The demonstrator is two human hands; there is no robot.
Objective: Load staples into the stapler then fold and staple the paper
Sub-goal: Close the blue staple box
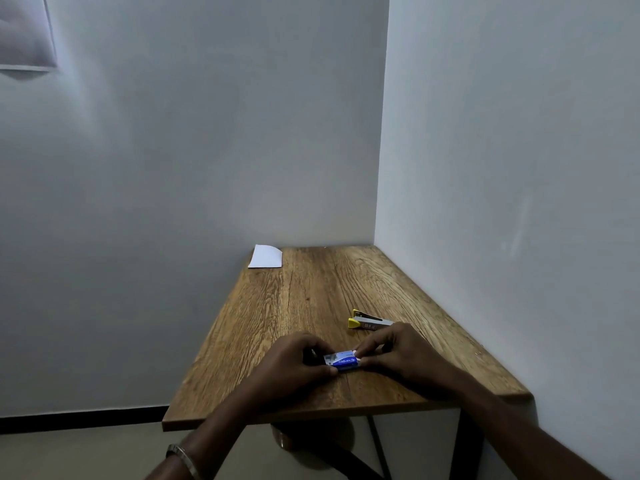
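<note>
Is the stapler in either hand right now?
No, the stapler lies on the table while both hands hold the staple box.

The ends of the small blue box [341, 362] are covered by the fingers [369, 346] of both hands, and its print cannot be read. The stapler [369, 323] is partly hidden behind the right hand [394, 351].

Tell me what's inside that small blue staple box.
Its contents are hidden. The small blue staple box is gripped by the left hand and right hand at either end, so no staples show.
</note>
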